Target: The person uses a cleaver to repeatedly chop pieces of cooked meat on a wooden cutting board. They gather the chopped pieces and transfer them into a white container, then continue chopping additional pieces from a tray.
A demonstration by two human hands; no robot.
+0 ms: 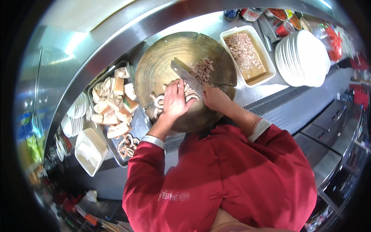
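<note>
On a thick round wooden chopping block (162, 58), my left hand (176, 100) lies over pale, curled meat pieces (191, 93) that look like intestine, holding them down. Its thumb is spread to the right, and some rings show beyond the palm on the left. My right hand (216, 98) grips a cleaver (187, 76), whose blade slants across the block just beyond my left fingers. The handle is hidden in my fist. Against the far side of the blade sits a pile of small chopped meat (203, 69).
A white plastic tub (268, 65) of chopped meat in liquid stands to the right, beside stacked white plates (307, 58). At left, a metal tray (139, 116) carries meat chunks (111, 98) and brown rings (127, 145). An off-white container (89, 150) stands beyond it.
</note>
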